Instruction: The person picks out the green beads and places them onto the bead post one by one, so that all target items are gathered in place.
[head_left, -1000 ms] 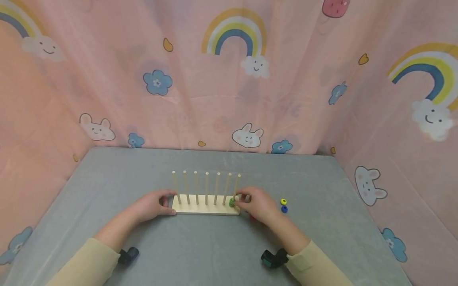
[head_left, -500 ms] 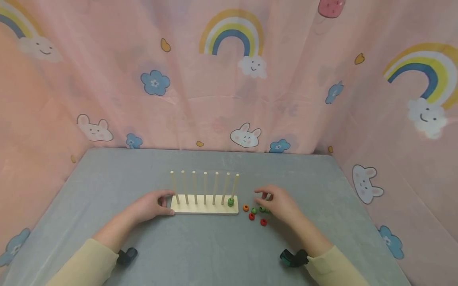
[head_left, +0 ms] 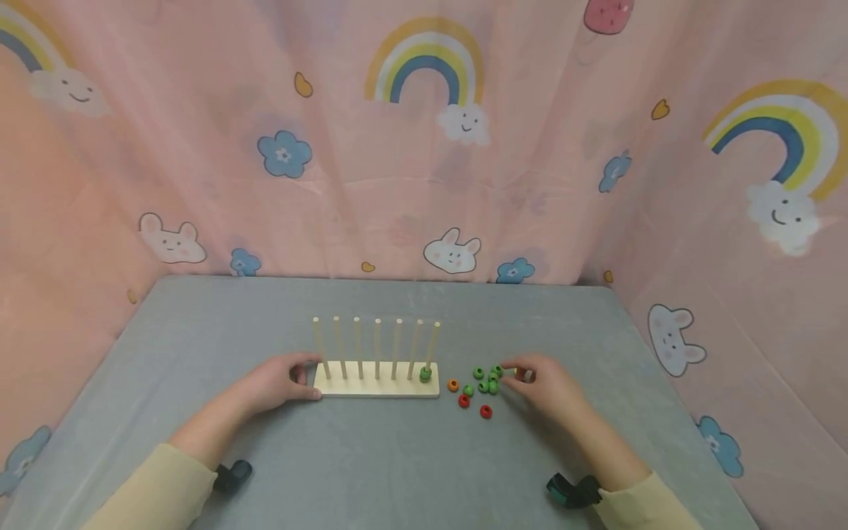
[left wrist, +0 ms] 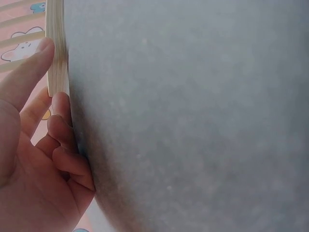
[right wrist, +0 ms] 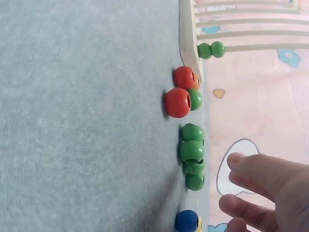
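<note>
A pale wooden pegboard with a row of upright pegs stands on the grey table. Its left end is held by my left hand, thumb along the front edge and fingers behind; the left wrist view shows the thumb against the wood's edge. Two green beads are stacked on the rightmost peg. To the right of the board, my right hand hovers beside several loose green beads. Thumb and fingers are apart with nothing between them, as the right wrist view shows.
An orange bead and two red beads lie between the board and my right hand. In the right wrist view, a blue bead partly covers a yellow bead. A pink patterned curtain surrounds the table.
My right hand has let go of the green bead at the rightmost peg and moved right, uncovering loose beads. My left hand keeps its grip on the pegboard.
</note>
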The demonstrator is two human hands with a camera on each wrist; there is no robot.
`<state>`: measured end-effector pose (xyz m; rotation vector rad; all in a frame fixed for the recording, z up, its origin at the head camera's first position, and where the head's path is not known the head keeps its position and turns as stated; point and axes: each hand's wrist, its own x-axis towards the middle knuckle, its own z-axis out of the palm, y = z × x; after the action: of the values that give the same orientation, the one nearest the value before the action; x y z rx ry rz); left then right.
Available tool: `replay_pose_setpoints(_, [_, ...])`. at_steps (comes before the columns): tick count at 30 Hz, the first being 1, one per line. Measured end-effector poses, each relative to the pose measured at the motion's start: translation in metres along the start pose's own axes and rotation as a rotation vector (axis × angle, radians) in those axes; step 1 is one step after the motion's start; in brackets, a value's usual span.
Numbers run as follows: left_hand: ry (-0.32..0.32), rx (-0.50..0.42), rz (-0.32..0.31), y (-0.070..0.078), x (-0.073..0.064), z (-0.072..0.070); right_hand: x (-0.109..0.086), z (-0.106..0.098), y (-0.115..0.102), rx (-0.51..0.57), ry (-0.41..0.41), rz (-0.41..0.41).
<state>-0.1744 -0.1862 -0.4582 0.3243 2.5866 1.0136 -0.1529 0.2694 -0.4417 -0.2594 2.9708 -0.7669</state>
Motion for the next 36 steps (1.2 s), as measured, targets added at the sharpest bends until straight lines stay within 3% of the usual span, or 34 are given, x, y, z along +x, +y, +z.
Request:
replay_pose_setpoints(11, [0.005, 0.013, -0.007, -0.002, 0.002, 0.002, 0.0, 0.012, -0.006, -0.109, -0.101, -0.014])
replay_pose_setpoints(25, [0.005, 0.002, -0.013, -0.003, 0.003, 0.002, 0.0, 0.017, -0.006, -0.135, -0.102, -0.031])
replay_pose_setpoints(36, [0.004, 0.01, -0.008, 0.001, 0.0, 0.001, -0.003, 0.014, -0.005, -0.212, -0.133, 0.003])
